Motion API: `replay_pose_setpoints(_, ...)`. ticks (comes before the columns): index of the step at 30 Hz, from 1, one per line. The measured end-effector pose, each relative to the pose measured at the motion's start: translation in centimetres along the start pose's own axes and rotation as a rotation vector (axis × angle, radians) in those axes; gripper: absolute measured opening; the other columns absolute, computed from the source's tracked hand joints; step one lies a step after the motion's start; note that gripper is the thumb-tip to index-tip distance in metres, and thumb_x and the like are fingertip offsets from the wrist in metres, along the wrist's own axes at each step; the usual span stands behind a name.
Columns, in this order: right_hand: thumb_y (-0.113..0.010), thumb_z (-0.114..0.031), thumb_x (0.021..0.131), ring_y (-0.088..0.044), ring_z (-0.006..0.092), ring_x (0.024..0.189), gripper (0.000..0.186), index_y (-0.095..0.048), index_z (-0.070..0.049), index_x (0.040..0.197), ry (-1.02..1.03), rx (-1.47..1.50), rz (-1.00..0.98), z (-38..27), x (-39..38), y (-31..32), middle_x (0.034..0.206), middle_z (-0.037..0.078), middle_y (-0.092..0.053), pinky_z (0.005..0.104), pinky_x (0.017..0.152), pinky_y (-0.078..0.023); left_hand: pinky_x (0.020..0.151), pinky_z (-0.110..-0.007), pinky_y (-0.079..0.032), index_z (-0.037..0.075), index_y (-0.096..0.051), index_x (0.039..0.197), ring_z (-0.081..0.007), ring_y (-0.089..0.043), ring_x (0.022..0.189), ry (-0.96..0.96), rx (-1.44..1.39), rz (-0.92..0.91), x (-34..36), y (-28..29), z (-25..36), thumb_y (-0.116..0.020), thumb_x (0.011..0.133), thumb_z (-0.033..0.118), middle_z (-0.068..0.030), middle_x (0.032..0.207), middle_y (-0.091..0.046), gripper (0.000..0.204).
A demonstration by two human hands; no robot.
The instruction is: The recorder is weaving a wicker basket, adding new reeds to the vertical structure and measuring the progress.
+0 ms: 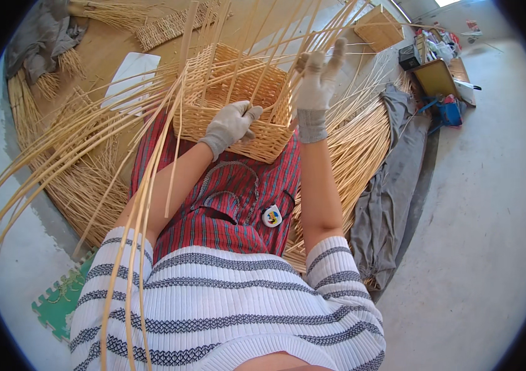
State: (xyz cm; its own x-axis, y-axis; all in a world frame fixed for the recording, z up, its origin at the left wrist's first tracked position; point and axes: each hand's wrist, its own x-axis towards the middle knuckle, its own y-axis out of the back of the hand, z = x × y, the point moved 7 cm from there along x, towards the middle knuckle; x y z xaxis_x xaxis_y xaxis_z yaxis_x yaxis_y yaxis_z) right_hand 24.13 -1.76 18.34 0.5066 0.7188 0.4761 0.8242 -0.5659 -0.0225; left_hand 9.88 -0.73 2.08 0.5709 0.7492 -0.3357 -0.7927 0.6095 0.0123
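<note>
A rectangular wicker basket [222, 117] rests tilted on my lap, with long unwoven willow rods [83, 139] sticking out from its left side and its top. My left hand [233, 127], in a pale glove, grips the near rim, its thumb and fingers closed over the woven edge. Just beyond the basket's right corner, my gloved right hand [317, 80] is raised with its fingers stretched upward and apart. More upright rods pass close to its fingertips; whether it touches any of them is unclear.
Willow bundles [362, 151] lie on my right beside a grey cloth [381, 210]. Loose rods [86, 198] cover the floor on the left. Ahead are a white board [132, 77] and a woven panel [176, 28]. A tape measure [271, 216] sits on my red striped apron [213, 229].
</note>
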Motion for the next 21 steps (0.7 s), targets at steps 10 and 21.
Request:
replay_pose_setpoints(10,-0.041,-0.062,0.099,-0.042,0.0136,0.052,0.063,-0.056,-0.002,0.085,-0.100,0.506,0.159,5.2,-8.9,7.8,0.057,0.002,-0.043,0.0298,0.051,-0.037,0.039,-0.027,-0.052,0.011,-0.043,0.079,-0.0148,-0.066,0.055,0.004,-0.419,0.008,1.3,-0.8,1.5,-0.075,0.088,0.011,-0.0072,0.076,-0.065,0.033)
replay_pose_setpoints(21,-0.039,-0.062,0.099,-0.027,0.0144,0.050,0.060,-0.035,-0.012,0.065,-0.419,0.433,0.278,3.8,-13.1,1.4,0.055,-0.002,-0.024,0.0317,0.053,-0.031,0.029,-0.031,-0.041,0.009,-0.042,0.077,-0.0158,-0.054,0.037,0.123,-0.151,0.228,1.8,-0.8,0.6,-0.088,0.076,0.019,-0.0057,0.055,-0.054,0.047)
